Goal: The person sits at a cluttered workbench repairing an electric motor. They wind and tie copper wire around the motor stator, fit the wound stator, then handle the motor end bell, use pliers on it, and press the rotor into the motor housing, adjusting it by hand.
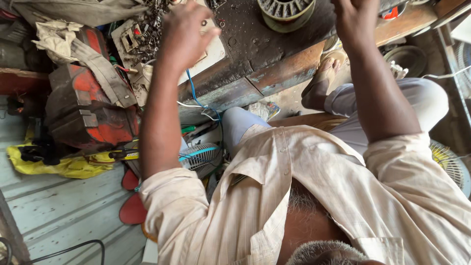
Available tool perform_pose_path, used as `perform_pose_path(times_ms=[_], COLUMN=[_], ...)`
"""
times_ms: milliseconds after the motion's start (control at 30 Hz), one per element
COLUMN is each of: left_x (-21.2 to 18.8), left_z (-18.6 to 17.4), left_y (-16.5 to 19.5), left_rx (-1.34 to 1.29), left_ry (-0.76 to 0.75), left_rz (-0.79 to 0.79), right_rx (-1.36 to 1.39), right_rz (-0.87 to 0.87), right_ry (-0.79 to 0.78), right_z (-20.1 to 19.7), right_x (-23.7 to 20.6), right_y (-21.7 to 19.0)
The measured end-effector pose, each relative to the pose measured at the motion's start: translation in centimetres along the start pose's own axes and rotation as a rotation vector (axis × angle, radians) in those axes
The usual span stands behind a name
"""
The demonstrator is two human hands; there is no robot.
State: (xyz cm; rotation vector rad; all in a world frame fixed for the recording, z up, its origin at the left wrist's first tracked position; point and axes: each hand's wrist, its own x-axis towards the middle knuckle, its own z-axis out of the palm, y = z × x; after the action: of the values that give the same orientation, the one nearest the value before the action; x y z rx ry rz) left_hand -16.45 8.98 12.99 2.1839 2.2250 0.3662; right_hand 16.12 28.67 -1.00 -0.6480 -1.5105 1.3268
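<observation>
While both hands work over the bench, the job looks mid-way at best.

Left hand hovers above the bench's left end, fingers curled and blurred; I cannot tell whether it holds anything. Right hand rests at the bench's far edge, just right of the spool, fingers cut off, grip unclear. A blue wire hangs loose off the bench's near-left corner, and a fan guard lies below it, so wiring and reassembly seem left to do.

A dark, grimy wooden surface fills twelve o'clock, grey corrugated sheeting lies at seven o'clock, and a worn orange machine sits at nine o'clock in daylight.
</observation>
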Motion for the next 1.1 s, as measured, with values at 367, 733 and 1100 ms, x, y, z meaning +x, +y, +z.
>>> perform_pose_path(times_ms=[367, 733, 1100], left_x=[0.4, 0.0, -1.3], left_z=[6.5, 9.4, 11.7], left_y=[9.0, 10.3, 12.8], left_rx=[-0.294, -0.287, -0.399], left_ry=[0.062, 0.094, 0.245], left_rz=[0.335, 0.389, 0.421], right_rx=[-0.242, -0.348, -0.075], right_rz=[-0.356, -0.302, -0.308], right_ry=[-0.575, -0.794, -0.658], right_z=[0.6, 1.3, -2.4], right_x=[-11.6, -14.8, -14.4], right_y=[-8.4, -9.3, -14.0])
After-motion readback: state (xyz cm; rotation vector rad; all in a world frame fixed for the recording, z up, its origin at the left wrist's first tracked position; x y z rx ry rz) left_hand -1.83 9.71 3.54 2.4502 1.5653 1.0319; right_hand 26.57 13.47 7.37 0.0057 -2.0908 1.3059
